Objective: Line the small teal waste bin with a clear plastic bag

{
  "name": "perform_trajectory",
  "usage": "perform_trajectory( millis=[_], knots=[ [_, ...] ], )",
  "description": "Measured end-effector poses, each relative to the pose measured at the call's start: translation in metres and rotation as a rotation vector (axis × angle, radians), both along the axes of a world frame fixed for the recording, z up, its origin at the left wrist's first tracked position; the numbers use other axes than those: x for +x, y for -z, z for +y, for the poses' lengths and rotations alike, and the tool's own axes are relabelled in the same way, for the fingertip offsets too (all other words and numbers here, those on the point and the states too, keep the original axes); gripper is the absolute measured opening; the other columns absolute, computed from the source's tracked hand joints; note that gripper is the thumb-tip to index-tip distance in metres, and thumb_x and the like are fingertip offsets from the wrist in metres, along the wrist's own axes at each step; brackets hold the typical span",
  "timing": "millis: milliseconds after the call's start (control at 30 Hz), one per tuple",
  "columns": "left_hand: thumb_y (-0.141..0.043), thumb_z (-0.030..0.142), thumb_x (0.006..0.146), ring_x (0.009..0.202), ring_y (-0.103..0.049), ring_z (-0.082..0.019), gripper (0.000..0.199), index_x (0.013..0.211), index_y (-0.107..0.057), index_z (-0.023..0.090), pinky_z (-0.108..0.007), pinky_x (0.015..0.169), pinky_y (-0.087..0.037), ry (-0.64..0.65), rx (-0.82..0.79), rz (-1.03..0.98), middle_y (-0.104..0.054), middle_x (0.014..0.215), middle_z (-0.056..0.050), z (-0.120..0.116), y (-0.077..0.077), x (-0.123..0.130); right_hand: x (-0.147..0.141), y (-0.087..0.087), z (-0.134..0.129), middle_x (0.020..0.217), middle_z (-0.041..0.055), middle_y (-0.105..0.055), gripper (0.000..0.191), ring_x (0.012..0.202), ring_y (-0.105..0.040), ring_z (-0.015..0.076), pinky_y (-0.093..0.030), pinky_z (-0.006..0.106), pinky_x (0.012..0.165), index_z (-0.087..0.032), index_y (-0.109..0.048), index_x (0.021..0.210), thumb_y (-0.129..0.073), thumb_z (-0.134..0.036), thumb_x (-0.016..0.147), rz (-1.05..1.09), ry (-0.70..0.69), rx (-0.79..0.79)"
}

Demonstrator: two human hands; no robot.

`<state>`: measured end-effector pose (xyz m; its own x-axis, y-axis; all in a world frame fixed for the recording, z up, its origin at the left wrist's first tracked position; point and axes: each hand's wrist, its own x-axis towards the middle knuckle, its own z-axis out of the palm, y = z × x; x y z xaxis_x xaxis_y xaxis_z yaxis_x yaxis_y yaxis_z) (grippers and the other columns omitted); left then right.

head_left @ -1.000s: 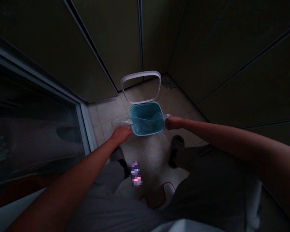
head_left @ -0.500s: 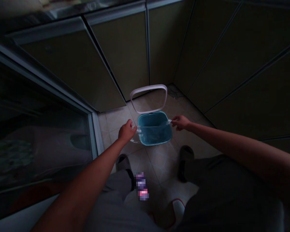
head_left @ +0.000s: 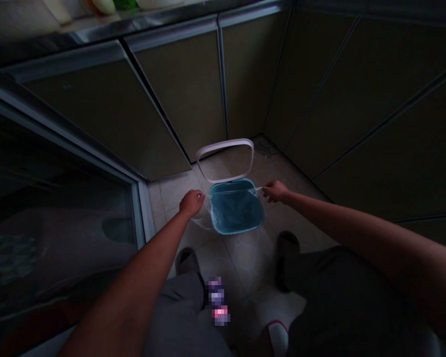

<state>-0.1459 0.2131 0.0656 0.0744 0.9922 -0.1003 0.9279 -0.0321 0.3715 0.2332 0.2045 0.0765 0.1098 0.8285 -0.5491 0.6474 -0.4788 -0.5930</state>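
Observation:
A blue trash can point(head_left: 238, 230) stands on the tiled floor between my feet and the cabinets. Its pale rim ring point(head_left: 226, 144) is flipped up at the back. Across the can's mouth stretches a clear plastic bag point(head_left: 231, 192), which also hangs loosely outside on the left. My left hand point(head_left: 192, 203) is closed on one side of the bag, just left of the can. To the right of the can, my right hand point(head_left: 275, 191) pinches the bag's opposite edge. How far the bag reaches down inside is hard to see in the dim light.
Cabinet doors point(head_left: 182, 89) line the back and right. A glass door with a metal frame point(head_left: 143, 213) stands on the left. Above, a countertop point(head_left: 152, 19) carries several items. My slippered feet point(head_left: 288, 248) and a pixelated object point(head_left: 218, 300) are on the floor nearby.
The bag is pulled tauter across the can's mouth, and my left hand has shifted slightly left. The view has tilted up a little, showing more of the countertop.

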Motion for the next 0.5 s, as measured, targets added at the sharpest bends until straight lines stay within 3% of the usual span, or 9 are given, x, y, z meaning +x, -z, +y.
perform_trajectory(
  millis=[133,200,333,500],
  knots=[
    [-0.057,0.037,0.092,0.090,-0.065,-0.020,0.025,0.090,-0.077,0.021,-0.030,0.086,-0.050,-0.029,0.052,-0.069,-0.069,0.098,-0.008,0.022,0.018,-0.004,0.008,0.013,0.024,0.075,0.0067,-0.071,0.024,0.067,-0.065,0.0149,-0.040,0.022,0.054,-0.014,-0.072,0.078,-0.062,-0.029,0.094,-0.210,-0.132,0.086],
    [-0.057,0.034,0.092,0.089,-0.065,-0.020,0.023,0.087,-0.074,0.020,-0.030,0.089,-0.049,-0.031,0.078,-0.130,-0.069,0.098,-0.007,0.031,0.026,-0.004,0.008,0.019,0.034,0.075,0.0058,-0.070,0.024,0.071,-0.064,0.0157,-0.039,0.022,0.057,-0.014,-0.072,0.077,-0.062,-0.029,0.093,-0.227,-0.133,0.137],
    [-0.057,0.032,0.091,0.086,-0.065,-0.018,0.016,0.083,-0.065,0.020,-0.030,0.087,-0.051,-0.164,0.031,-0.382,-0.071,0.092,-0.005,0.043,0.038,0.005,-0.002,0.029,0.041,0.072,0.0036,-0.064,0.022,0.061,-0.058,0.0127,-0.041,0.021,0.055,-0.015,-0.065,0.082,-0.055,-0.028,0.097,0.003,0.085,0.084],
    [-0.045,0.029,0.097,0.071,-0.068,-0.014,0.013,0.089,-0.053,0.021,-0.025,0.067,-0.053,-0.363,-0.132,-0.631,-0.070,0.084,-0.003,0.054,0.050,0.024,-0.020,0.037,0.040,0.081,0.0050,-0.066,0.009,0.062,-0.061,0.0111,-0.046,0.020,0.054,-0.018,-0.055,0.092,-0.049,-0.022,0.098,0.385,0.350,0.002]
  ],
)
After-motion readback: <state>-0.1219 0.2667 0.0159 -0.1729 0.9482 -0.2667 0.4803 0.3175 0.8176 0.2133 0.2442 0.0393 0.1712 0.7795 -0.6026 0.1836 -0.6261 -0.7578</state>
